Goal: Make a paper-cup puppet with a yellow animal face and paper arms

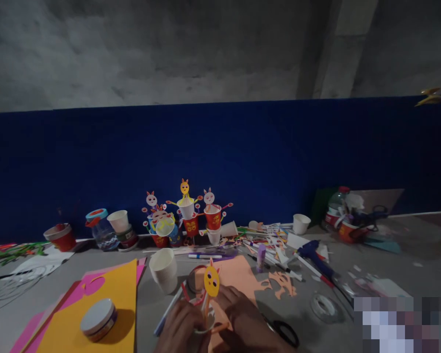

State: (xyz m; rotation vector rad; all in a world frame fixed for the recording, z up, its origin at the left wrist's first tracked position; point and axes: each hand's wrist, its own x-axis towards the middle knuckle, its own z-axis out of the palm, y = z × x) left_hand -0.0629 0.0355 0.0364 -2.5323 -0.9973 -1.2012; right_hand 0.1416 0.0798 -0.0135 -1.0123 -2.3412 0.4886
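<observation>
head view: yellow-faced figure (211,281) between hands, left hand (181,321) clamped on it, right hand (244,311), grip unclear

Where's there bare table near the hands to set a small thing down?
A patch lies between the orange scraps, the tape and the scissors. A narrow strip runs between the yellow paper and the cup stack. Crowded: between the left hand and right hand, and along the back, with puppets and pens.

The left hand (182,321) and right hand (238,306) hide much of the yellow-faced figure (211,281); the right arm (266,336) covers part of the scissors (278,325); the bottom edge crops both hands' wrists or arms; a pixelated patch (400,323) masks the lower right
</observation>
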